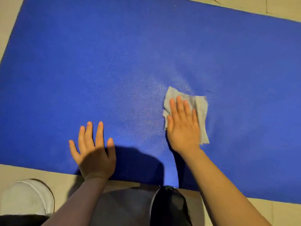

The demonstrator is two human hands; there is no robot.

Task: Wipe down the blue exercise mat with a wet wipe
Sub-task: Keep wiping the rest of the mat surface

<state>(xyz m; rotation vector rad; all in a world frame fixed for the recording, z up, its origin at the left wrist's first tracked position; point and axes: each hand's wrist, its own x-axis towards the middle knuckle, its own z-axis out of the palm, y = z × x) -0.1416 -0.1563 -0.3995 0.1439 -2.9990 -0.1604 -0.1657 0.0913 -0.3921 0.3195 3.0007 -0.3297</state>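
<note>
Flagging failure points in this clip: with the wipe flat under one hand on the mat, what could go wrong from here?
1. The right hand only presses on the wipe with straight fingers, so the wipe may bunch or slip out.
2. A small dark strand lies just beyond the wipe and could be smeared across the mat.
3. The left hand rests on the mat, perhaps marking a wiped patch.
</note>
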